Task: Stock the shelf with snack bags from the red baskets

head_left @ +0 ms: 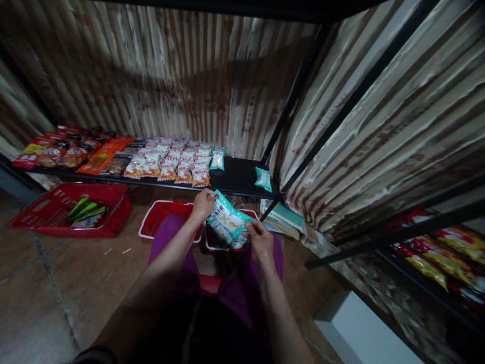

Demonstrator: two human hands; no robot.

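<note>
A teal and white snack bag [226,218] with fish-shaped pieces printed on it is stretched between my hands. My left hand [203,204] pinches its upper left corner, and my right hand [259,237] grips its lower right end. Beneath the bag is a red basket [207,243] with more teal bags in it, partly hidden. On the black shelf [238,174] ahead, one teal bag [217,158] lies beside rows of white and orange snack bags [184,171]. Another teal bag [263,179] rests near the shelf's right end.
Left of my knees stands a red basket [149,222]; farther left, another red basket [119,202] holds green packets [86,211]. Books [284,215] lie under the shelf's right end. A white box [364,328] sits at lower right, near a second shelf with yellow-red bags [435,253].
</note>
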